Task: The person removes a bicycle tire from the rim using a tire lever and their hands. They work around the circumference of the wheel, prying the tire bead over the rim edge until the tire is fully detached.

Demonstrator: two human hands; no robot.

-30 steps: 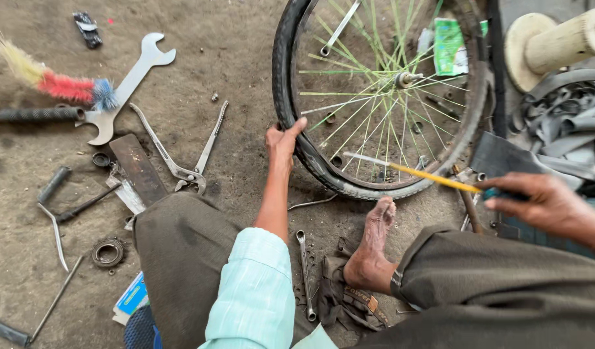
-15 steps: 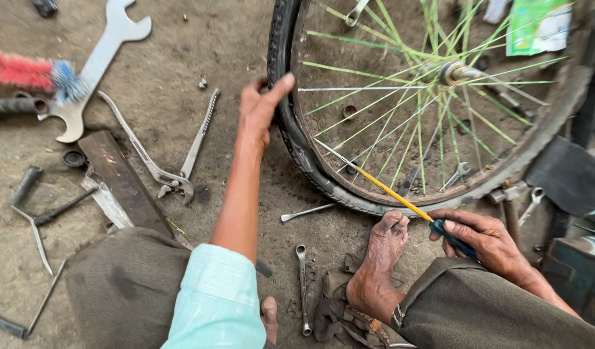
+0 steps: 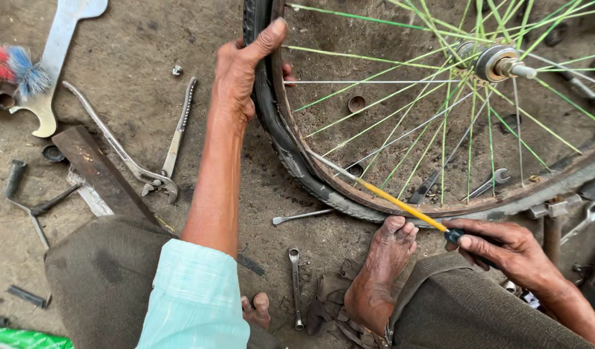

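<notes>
Two hands work a bicycle wheel: the left hand has its fingers clamped on the tyre, the right hand grips a yellow-shafted screwdriver against the rim.

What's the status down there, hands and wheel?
Left hand gripping the tyre. Right hand holding screwdriver, tip wedged at the rim. Bare foot braced against wheel.

Bare ground lies open between the big spanner and the tyre. Pliers, a flat bar and small spanners clutter the ground nearer the knees; spokes bar the wheel's inside.
</notes>
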